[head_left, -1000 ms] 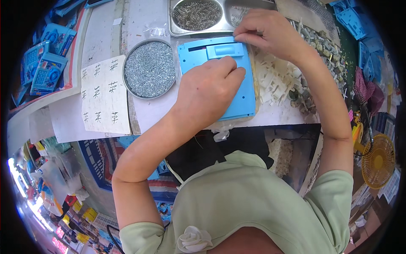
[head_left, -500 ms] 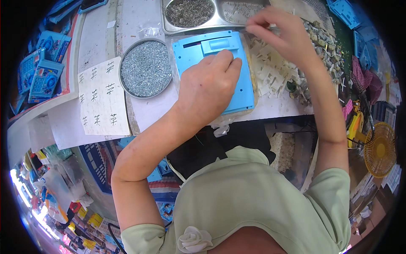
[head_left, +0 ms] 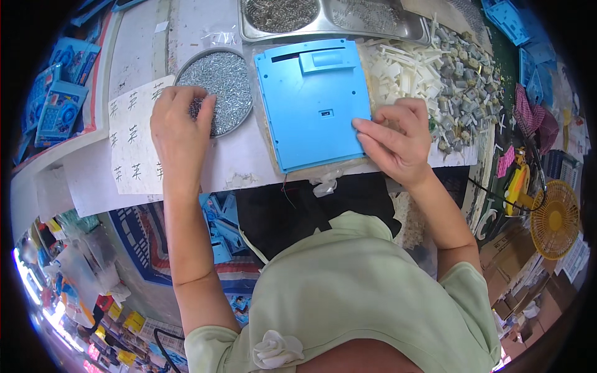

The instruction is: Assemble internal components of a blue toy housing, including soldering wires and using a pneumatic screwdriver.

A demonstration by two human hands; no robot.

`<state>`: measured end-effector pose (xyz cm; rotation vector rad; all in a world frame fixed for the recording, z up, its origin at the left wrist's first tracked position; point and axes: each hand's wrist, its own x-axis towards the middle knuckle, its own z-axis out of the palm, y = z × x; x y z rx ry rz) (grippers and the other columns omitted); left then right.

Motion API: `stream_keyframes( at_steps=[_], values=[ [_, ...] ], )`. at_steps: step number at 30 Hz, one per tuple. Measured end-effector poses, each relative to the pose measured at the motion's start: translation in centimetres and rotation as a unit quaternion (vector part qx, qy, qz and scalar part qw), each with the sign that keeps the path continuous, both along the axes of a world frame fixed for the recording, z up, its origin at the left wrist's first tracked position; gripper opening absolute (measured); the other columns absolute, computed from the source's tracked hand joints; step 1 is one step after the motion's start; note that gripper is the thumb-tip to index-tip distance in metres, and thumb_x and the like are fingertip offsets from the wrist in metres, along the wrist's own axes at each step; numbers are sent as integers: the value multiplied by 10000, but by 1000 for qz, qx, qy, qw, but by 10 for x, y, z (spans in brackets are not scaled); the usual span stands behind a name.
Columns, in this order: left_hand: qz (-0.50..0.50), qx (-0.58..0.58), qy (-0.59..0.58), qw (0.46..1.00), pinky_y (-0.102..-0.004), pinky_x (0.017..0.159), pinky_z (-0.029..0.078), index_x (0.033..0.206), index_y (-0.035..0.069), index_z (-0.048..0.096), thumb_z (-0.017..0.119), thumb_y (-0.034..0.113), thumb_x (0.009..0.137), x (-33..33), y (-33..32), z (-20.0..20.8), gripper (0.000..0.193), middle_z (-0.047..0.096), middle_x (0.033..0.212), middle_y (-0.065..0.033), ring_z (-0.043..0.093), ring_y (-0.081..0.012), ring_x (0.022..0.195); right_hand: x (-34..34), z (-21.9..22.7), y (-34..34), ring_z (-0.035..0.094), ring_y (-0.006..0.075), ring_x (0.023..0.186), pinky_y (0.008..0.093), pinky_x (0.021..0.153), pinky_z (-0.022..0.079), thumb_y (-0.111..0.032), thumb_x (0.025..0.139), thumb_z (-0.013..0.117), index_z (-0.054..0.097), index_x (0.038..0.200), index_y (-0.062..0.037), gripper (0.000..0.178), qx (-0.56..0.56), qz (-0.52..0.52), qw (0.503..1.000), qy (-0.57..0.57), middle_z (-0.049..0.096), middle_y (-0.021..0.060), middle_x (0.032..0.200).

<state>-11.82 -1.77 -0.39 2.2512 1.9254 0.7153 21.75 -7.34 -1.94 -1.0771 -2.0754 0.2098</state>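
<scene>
A flat blue plastic housing (head_left: 311,124) lies in front of me, with a slot near its far edge and a small dark opening in the middle. My left hand (head_left: 181,127) is over the round tin (head_left: 250,105) of small silver screws (head_left: 227,78), its thumb and fingertips drawn together at the screws. Whatever they grip is hidden. Beside the housing's right edge, my right hand (head_left: 401,140) has its fingers curled and thumb and fingertip close together. Anything pinched there is too small to make out.
A metal tray (head_left: 323,34) with springs and small parts stands at the back. White plastic pieces (head_left: 404,71) and small grey parts (head_left: 466,87) heap up on the right. Blue shells (head_left: 62,112) are piled left. A marked paper sheet (head_left: 130,149) and yellow fan (head_left: 555,221) flank the work.
My left hand has moved left from the housing to the screw tin. My right hand has come back from the far tray to the housing's right edge. The housing has shifted slightly.
</scene>
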Motion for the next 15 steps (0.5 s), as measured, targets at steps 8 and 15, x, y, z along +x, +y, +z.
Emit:
stream_keyframes(
  at_steps=[8,15],
  values=[
    [-14,20,-6,1000,-451,755,479,868,37,705,734,134,883,1,2,-10,102,667,872,-111,640,-329,832,11,12,-9,522,278,865,369,813,451,-185,769,804,757,1223,-141,459,-26,15,996,-81,661,49,1006],
    [8,10,-27,1000,-446,720,462,822,16,629,693,135,932,3,5,-13,175,633,840,-139,617,-336,794,48,74,124,619,164,860,338,861,495,-207,1002,576,605,1257,-1,329,-16,-26,924,382,676,64,970]
  ],
)
